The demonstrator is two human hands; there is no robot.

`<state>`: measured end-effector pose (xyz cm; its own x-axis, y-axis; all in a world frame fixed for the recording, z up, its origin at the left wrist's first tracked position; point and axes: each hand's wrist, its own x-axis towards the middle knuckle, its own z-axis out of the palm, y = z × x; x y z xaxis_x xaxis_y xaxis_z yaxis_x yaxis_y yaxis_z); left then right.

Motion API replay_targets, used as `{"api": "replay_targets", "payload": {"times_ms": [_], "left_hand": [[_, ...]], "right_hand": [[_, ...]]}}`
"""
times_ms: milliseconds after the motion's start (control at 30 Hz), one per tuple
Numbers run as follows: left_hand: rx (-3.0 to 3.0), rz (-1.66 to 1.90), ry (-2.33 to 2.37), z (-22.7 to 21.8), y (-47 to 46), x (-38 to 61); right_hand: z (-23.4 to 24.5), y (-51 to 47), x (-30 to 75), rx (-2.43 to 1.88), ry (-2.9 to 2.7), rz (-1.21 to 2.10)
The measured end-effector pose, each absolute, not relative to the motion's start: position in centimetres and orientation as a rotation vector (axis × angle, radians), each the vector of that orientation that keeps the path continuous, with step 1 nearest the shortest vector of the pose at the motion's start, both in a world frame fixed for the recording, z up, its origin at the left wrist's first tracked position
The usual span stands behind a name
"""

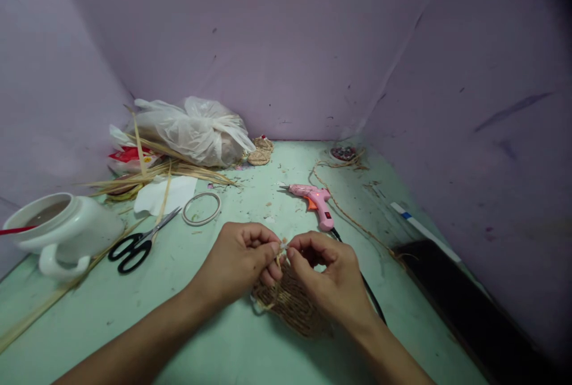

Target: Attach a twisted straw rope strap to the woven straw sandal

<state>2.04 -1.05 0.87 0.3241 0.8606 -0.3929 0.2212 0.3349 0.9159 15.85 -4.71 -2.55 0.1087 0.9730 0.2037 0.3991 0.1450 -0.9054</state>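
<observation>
Item under work: a brown coiled fibre piece [299, 310], located at the near centre of the worktop [223, 337], below and partly hidden by both hands. A pale strand [281, 249] stands at its upper edge.

Left hand [243, 263]: thumb and forefinger closed on the pale strand, remaining fingers curled, their tips over the edge of the coiled piece. Right hand [330, 275]: fingers bent, thumb and forefinger tips brought together just beside the strand; whether they grip its end cannot be told.

Beyond the hands lies a pink glue gun [315, 197], nozzle pointing left, a red light showing on its body. To the left: a pale ring [218, 209], then black-handled scissors [151, 237] with blades slightly parted, and a white handled vessel [96, 224] containing liquid. Further back: dry strips [187, 173] in front of a knotted plastic bag [192, 129]. To the right: a twisted cord [357, 224], its near end at a dark panel [465, 307].
</observation>
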Motion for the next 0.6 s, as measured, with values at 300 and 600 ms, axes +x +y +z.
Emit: {"api": "replay_targets", "payload": {"times_ms": [300, 600], "left_hand": [[1.243, 0.406, 1.06, 1.1, -0.1, 1.0], [1.201, 0.443, 1.174, 0.7, 0.2, 1.2]], "right_hand": [[-2.4, -4.7, 16.7, -1.282, -1.758, 0.611], [-2.4, -4.9, 17.4, -1.131, -1.938, 0.445]]}}
